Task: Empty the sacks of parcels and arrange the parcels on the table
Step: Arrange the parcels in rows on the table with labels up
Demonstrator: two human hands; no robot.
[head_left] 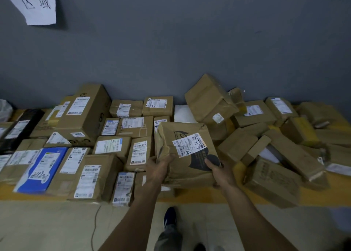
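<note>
Both hands' fingers (167, 158) grip crumpled box (187, 154) | yellow table (214, 194) crowded | grey wall (190, 41)

Crumpled brown parcel (187, 154) — held, tilted.

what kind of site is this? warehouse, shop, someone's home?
Most likely a parcel sorting or pickup point. Dozens of labelled cardboard parcels cover a long yellow table against a bare grey wall. A handwritten paper sign marks an area, and both hands hold another crumpled parcel.
</note>
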